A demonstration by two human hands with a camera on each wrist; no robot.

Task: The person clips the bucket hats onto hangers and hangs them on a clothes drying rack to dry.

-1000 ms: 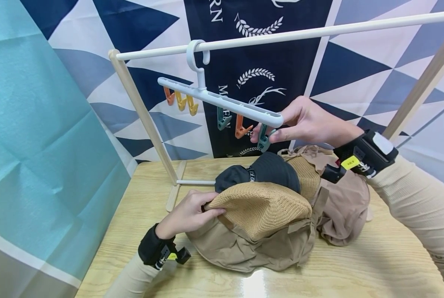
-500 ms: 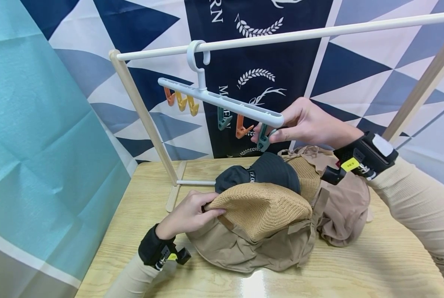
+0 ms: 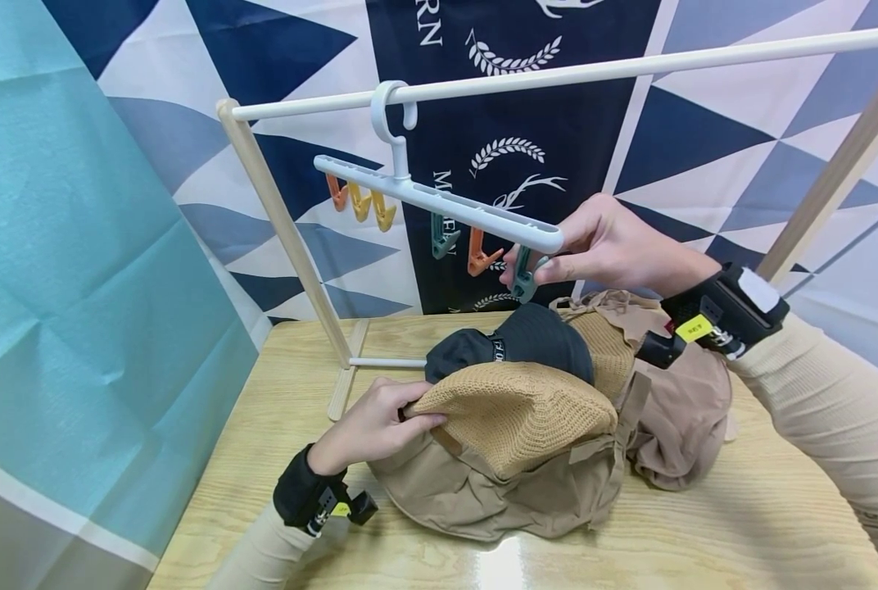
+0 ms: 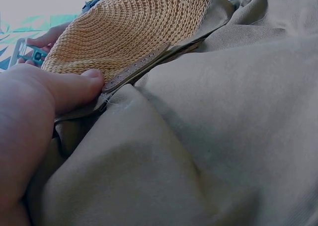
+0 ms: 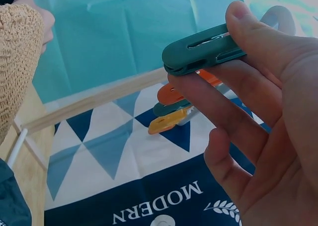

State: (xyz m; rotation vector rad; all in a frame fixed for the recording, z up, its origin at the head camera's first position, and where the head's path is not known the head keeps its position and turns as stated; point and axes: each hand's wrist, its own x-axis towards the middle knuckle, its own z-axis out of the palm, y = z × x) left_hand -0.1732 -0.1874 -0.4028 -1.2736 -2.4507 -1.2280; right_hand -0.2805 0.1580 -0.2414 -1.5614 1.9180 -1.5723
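My left hand point(image 3: 382, 420) pinches the edge of a sun hat with a tan woven crown point(image 3: 527, 410) and a wide khaki cloth brim point(image 3: 476, 500); in the left wrist view the thumb presses beside a small brown tab point(image 4: 136, 68). Up at the near end of a pale blue hanger point(image 3: 476, 215), my right hand point(image 3: 616, 250) pinches a dark green clip point(image 5: 203, 49) between thumb and fingers. The clip's tip looks closed in the right wrist view, with nothing in it. Several other orange, yellow and green clips hang along the same bar.
The hanger hooks over a white rail point(image 3: 631, 72) on wooden posts point(image 3: 277, 221). Behind the held hat lie a black hat point(image 3: 542, 340) and another khaki hat point(image 3: 682, 410) on the wooden table point(image 3: 262, 459). Patterned cloth point(image 3: 704, 139) covers the wall; a turquoise curtain point(image 3: 100, 270) hangs at left.
Almost nothing differs. Both hands keep their grips, and the hat and the hanger stay in place; the head view shifts very slightly.
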